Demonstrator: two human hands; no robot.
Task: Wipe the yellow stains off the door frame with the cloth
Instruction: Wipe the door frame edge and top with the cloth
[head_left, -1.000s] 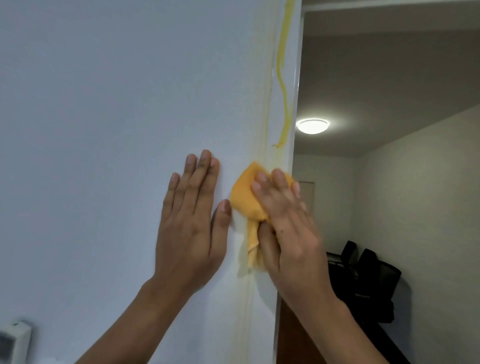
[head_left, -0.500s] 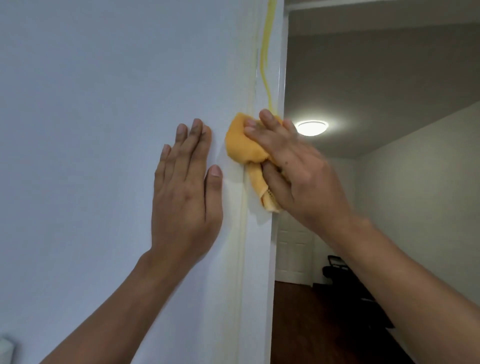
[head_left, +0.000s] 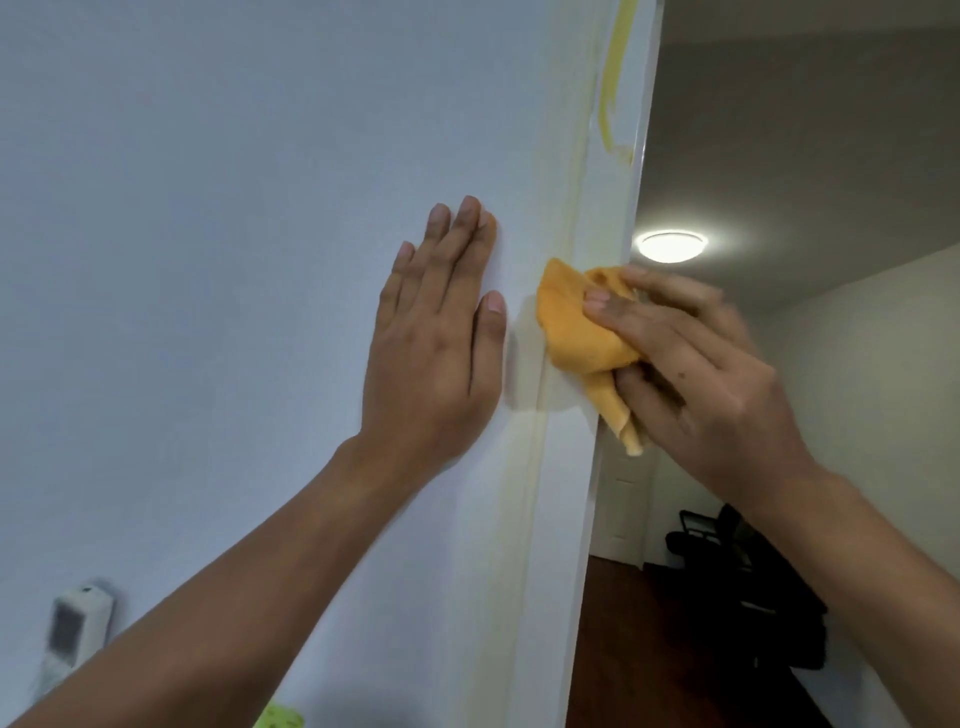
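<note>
A white door frame (head_left: 571, 493) runs up the middle of the view. A yellow stain (head_left: 613, 83) streaks its upper part, ending a short way above the cloth. My right hand (head_left: 691, 374) presses an orange cloth (head_left: 571, 327) against the frame at mid height, fingers curled over the bunched fabric, with a tail hanging below. My left hand (head_left: 441, 332) lies flat on the white wall just left of the frame, fingers together and pointing up. Faint yellowish smears run along the frame's left edge.
A white wall-mounted control unit (head_left: 72, 634) sits at the lower left. Through the doorway I see a lit ceiling lamp (head_left: 672, 245), dark chairs (head_left: 737, 561) and a brown floor. A small green-yellow object (head_left: 278, 716) shows at the bottom edge.
My right hand with the cloth went up the frame over the lower part of the streak, then came back down. That part of the stain is gone. My left hand stayed flat on the wall.
</note>
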